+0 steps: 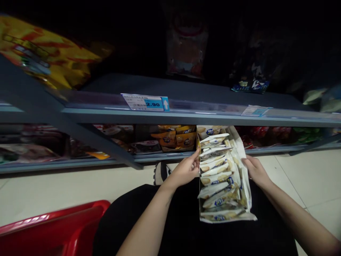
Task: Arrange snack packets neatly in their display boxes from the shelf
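Between my hands is an open display box packed with several white snack packets standing in a row. My left hand is closed on the box's left side wall. On the opposite side, my right hand grips the right wall, its thumb over the edge. The near end of the box is above my lap, while its far end reaches under the shelf edge into the bottom shelf. Just left of that far end stands a box of orange snack packets.
A red plastic basket stands on the floor at lower left. The shelf edge with price tags runs above the box. A slanted shelf upright is at left. A yellow snack bag lies on the upper shelf.
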Tool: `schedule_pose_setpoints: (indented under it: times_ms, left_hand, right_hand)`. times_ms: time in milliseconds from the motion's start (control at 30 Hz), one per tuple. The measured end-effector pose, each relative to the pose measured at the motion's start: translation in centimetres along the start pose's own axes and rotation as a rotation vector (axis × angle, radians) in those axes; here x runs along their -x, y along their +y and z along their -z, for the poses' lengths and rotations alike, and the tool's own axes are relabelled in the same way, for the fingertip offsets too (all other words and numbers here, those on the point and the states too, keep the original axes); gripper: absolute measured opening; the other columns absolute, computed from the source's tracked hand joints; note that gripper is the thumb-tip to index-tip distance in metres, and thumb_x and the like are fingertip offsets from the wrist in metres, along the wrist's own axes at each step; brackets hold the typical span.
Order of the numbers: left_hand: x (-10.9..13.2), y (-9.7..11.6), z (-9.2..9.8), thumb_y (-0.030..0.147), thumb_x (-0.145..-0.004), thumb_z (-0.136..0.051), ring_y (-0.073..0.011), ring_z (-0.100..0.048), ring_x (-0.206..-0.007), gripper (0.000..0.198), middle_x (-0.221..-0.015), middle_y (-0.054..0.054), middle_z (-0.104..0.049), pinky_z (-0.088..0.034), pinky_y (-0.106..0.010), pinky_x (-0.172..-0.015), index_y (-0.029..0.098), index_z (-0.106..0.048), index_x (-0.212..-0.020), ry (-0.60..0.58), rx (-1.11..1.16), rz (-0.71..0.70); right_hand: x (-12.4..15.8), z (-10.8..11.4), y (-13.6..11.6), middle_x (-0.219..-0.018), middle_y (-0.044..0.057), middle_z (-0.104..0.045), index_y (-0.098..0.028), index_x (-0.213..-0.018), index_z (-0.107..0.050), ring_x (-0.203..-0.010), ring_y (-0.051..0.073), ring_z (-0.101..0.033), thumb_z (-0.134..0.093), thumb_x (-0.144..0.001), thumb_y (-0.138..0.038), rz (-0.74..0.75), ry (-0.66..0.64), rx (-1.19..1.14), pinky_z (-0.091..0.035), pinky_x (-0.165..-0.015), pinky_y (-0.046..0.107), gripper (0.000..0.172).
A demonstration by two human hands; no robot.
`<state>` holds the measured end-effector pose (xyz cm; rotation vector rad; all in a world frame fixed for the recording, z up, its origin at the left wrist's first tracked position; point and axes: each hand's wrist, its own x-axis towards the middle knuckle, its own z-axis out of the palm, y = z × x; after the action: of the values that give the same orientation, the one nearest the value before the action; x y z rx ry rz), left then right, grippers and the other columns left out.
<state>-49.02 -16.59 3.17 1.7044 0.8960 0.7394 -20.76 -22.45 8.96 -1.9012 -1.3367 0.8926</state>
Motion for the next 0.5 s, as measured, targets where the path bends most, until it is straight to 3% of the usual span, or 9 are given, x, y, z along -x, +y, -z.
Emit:
schedule_pose_setpoints:
  times_ms: [100, 200, 333, 433, 500]
  left_hand:
    - [-1.3, -1.5, -0.5, 0.011, -0.074, -0.051, -0.0112, -0.049, -0.066, 0.083, -0.08, 0.001, -0.051, -0.043, -0.021, -0.059, 0.023, -0.026, -0.153, 0.037, 0.285, 0.045]
    - [-2.3, -1.8, -0.9, 0.015, -0.077, -0.05, -0.0128, -0.052, -0.068, 0.078, -0.082, 0.0, -0.05, -0.047, -0.021, -0.055, 0.025, -0.029, -0.151, 0.092, 0.479, 0.123]
    - [-2.8, -1.3, -1.4, 0.025, -0.084, -0.049, -0.0156, -0.056, -0.084, 0.064, -0.102, -0.005, -0.053, -0.053, -0.027, -0.069, 0.023, -0.037, -0.147, 0.171, 0.501, 0.136]
    - [-2.4, -1.0, -1.9, 0.038, -0.09, -0.046, -0.0204, -0.056, -0.101, 0.055, -0.12, -0.009, -0.051, -0.053, -0.03, -0.079, 0.022, -0.043, -0.143, 0.237, 0.471, 0.148]
    - [-1.8, -0.6, -2.4, 0.047, -0.094, -0.042, -0.0232, -0.052, -0.112, 0.053, -0.13, -0.011, -0.048, -0.051, -0.032, -0.085, 0.023, -0.046, -0.141, 0.275, 0.436, 0.152]
  right_hand:
    - [-3.1, -0.7, -0.2, -0.044, -0.005, -0.042, -0.02, -0.067, -0.05, -0.037, 0.011, -0.039, -0.043, -0.08, -0.04, 0.053, 0.012, 0.005, -0.029, -0.036, 0.022, 0.025]
    - [-5.8, -0.7, -0.6, -0.046, -0.005, -0.042, -0.019, -0.064, -0.05, -0.04, 0.01, -0.039, -0.043, -0.078, -0.042, 0.08, 0.011, 0.004, -0.029, -0.038, 0.022, 0.028]
    - [-8.3, 0.1, -1.0, -0.047, -0.002, -0.045, -0.019, -0.056, -0.046, -0.043, 0.01, -0.039, -0.044, -0.075, -0.043, 0.084, 0.033, 0.04, -0.03, -0.041, 0.022, 0.031]
    - [-9.8, 0.2, -1.0, -0.043, -0.001, -0.042, -0.021, -0.049, -0.041, -0.043, 0.011, -0.037, -0.044, -0.075, -0.041, 0.082, 0.061, 0.099, -0.028, -0.04, 0.024, 0.033]
    - [-10.8, 0.1, -1.1, -0.047, 0.001, -0.048, -0.019, -0.053, -0.046, -0.048, 0.012, -0.043, -0.043, -0.077, -0.039, 0.108, 0.078, 0.142, -0.033, -0.044, 0.024, 0.031]
